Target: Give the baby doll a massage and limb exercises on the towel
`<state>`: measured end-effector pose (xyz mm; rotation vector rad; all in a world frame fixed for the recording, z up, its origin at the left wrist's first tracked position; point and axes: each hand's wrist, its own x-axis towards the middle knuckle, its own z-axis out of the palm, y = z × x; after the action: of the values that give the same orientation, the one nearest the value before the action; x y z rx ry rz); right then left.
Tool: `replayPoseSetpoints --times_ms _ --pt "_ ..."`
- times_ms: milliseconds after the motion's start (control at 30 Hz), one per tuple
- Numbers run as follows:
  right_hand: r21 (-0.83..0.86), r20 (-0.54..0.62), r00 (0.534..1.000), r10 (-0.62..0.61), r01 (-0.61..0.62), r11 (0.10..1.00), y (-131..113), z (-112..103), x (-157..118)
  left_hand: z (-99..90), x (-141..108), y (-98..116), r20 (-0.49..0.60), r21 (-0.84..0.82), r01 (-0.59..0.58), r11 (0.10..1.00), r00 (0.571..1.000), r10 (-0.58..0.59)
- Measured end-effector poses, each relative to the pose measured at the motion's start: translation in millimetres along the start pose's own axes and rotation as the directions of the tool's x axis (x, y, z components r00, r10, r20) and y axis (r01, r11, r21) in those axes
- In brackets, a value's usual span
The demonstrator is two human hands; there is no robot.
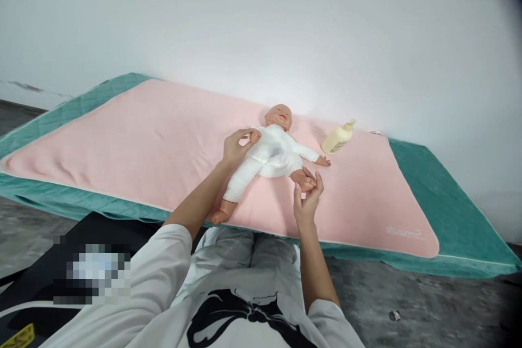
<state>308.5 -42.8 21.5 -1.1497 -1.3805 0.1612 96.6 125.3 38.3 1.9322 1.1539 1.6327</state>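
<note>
A baby doll (274, 144) with a white cloth body lies face up on a pink mat (171, 130), its head toward the wall. My left hand (237, 148) has its fingers and thumb closed round the doll's hand at the left of the picture. Lower down on the right, my right hand (308, 201) grips the doll's foot (302, 178) between thumb and fingers. The doll's other leg stretches toward the near edge, its foot (224, 212) touched by neither hand. Its other arm is spread out to the right.
A pale yellow pump bottle (337, 138) is on the mat, right of the doll. Green quilted padding (444, 196) shows under the mat, with a white wall (261, 22) behind. A black surface (81, 239) stands at lower left, partly pixelated.
</note>
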Motion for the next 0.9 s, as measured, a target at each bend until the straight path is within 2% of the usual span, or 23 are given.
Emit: replayPoseSetpoints --times_ms 100,200,367,433,533,600,767,900 --pt "0.003 -0.009 1.0 0.024 -0.024 1.0 1.2 -4.7 -7.5 -5.9 5.6 -4.0 -0.09 -0.101 0.102 0.99 0.99 -0.111" --pt "0.019 -0.028 0.999 0.031 -0.031 0.999 5.0 -9.9 -18.6 -14.1 13.7 -15.7 -0.177 -0.23 0.189 0.955 0.956 -0.232" --pt "0.038 -0.06 0.998 0.024 -0.021 0.999 10.5 -17.0 -44.5 -28.5 25.2 -41.0 -0.314 -0.355 0.35 0.867 0.829 -0.463" --pt "0.037 -0.068 0.997 0.028 -0.025 0.999 12.6 -20.1 -56.9 -32.5 26.5 -49.1 -0.312 -0.419 0.421 0.805 0.766 -0.562" --pt "0.012 -0.065 0.997 0.05 -0.05 0.999 18.0 -26.7 -76.7 -35.7 25.2 -59.4 -0.281 -0.539 0.513 0.668 0.638 -0.717" --pt "-0.032 -0.034 0.997 0.07 -0.071 0.997 23.0 -32.7 -89.4 -36.5 23.2 -66.2 -0.269 -0.578 0.542 0.61 0.58 -0.769" --pt "-0.177 0.113 0.987 0.115 -0.094 0.98 35.6 -47.3 -111.3 -37.5 20.8 -83.3 -0.231 -0.541 0.626 0.562 0.532 -0.815" --pt "-0.279 0.115 0.986 0.123 -0.087 0.956 42.1 -50.4 -117.6 -39.9 23.3 -92.8 -0.203 -0.518 0.675 0.526 0.5 -0.842"
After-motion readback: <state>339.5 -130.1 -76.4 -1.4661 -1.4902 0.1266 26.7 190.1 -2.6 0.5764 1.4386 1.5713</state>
